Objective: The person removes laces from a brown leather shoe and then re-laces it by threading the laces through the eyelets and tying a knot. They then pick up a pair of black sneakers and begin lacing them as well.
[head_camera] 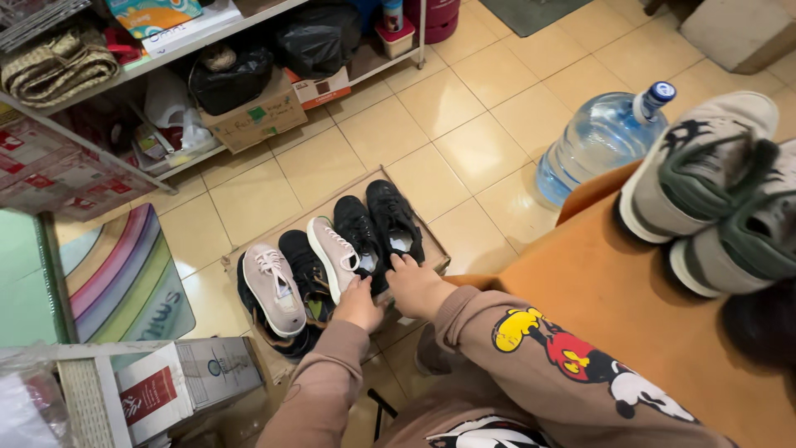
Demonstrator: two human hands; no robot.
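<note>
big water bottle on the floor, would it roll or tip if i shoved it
The water bottle lies on its side on smooth tile, so it would probably roll rather than tip. It looks mostly empty, so likely light for its bulk. The blue cap seems on, so spilling looks unlikely.

A flattened cardboard sheet (pixel 249 241) on the tiled floor (pixel 464 108) carries black sneakers (pixel 377 224) and pink sneakers (pixel 274 286).
</note>
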